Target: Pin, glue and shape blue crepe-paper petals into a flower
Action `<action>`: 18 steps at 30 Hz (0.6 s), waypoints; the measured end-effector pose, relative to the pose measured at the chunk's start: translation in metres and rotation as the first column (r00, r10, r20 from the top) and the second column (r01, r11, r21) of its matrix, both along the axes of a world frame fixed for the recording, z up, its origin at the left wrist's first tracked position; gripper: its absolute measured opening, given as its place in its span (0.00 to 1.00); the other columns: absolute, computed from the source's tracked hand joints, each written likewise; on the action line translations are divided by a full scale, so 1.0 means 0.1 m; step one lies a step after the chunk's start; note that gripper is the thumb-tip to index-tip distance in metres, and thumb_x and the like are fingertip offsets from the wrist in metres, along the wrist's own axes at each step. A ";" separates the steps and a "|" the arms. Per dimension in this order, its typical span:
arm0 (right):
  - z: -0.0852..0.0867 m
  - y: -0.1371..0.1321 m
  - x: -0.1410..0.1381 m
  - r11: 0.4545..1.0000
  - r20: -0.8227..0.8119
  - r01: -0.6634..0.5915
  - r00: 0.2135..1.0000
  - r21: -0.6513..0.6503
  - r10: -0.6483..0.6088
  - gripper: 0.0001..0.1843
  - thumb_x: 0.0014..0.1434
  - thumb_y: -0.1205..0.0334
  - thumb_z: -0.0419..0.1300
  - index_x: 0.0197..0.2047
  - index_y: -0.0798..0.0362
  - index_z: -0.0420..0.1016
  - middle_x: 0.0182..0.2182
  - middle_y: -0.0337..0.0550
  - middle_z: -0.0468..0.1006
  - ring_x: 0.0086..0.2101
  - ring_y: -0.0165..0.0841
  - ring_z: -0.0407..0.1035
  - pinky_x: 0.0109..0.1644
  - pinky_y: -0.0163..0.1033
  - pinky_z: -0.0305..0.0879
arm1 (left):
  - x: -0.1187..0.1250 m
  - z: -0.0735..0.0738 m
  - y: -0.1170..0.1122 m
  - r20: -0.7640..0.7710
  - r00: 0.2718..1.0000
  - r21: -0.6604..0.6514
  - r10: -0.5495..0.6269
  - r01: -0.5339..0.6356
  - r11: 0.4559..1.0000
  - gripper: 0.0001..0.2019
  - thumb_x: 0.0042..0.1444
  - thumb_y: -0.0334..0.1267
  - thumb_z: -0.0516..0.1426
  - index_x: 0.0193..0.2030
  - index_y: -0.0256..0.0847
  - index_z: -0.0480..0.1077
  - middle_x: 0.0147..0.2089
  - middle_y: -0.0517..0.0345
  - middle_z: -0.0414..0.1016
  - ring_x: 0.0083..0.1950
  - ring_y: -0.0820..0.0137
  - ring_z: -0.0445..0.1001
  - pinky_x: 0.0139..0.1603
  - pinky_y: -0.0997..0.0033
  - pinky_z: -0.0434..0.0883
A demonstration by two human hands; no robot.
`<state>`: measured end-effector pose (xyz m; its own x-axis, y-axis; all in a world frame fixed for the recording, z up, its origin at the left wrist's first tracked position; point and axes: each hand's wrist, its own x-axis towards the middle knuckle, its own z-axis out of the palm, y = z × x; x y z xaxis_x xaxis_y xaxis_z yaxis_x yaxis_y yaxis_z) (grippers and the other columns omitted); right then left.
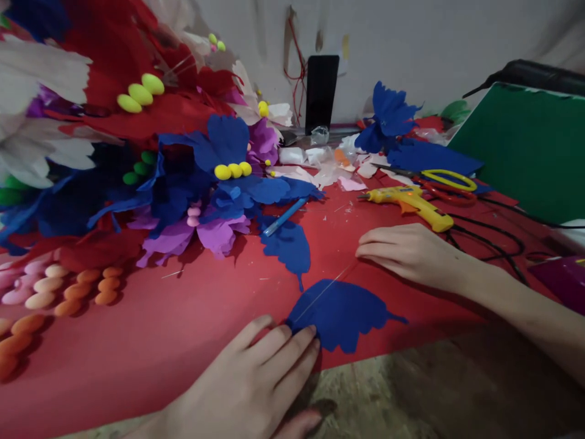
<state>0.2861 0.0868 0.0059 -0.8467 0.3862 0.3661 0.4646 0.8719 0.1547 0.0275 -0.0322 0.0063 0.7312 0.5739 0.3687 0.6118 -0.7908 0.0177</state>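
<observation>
A blue paper petal lies flat on the red sheet near the front edge, with a thin wire running across it. My left hand lies flat and open, its fingertips pressing the petal's left edge. Farther right, my right hand rests palm down on the red sheet, fingers stretched out, near the wire's far end, holding nothing. A second blue petal lies just behind the first.
A heap of blue, purple, red and white paper flowers fills the left. A yellow glue gun, scissors and black cords lie behind my right hand. Orange foam beads sit at left. A green board stands at right.
</observation>
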 end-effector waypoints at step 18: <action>-0.05 -0.01 -0.01 0.998 0.022 -0.036 0.999 0.052 0.035 0.16 0.61 0.67 0.44 0.32 0.53 0.73 0.34 0.37 0.74 0.32 0.22 0.67 0.35 0.29 0.61 | -0.20 -0.02 0.46 0.081 0.990 -0.403 -0.113 0.136 0.905 0.15 0.57 0.33 0.50 0.51 0.38 0.64 0.50 0.58 0.72 0.54 0.68 0.64 0.63 0.59 0.50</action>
<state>0.2851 0.0853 0.0008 -0.8672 0.3361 0.3675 0.4295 0.8783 0.2102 0.0072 0.0136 0.0045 0.7919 0.5882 0.1643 0.4977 -0.7774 0.3846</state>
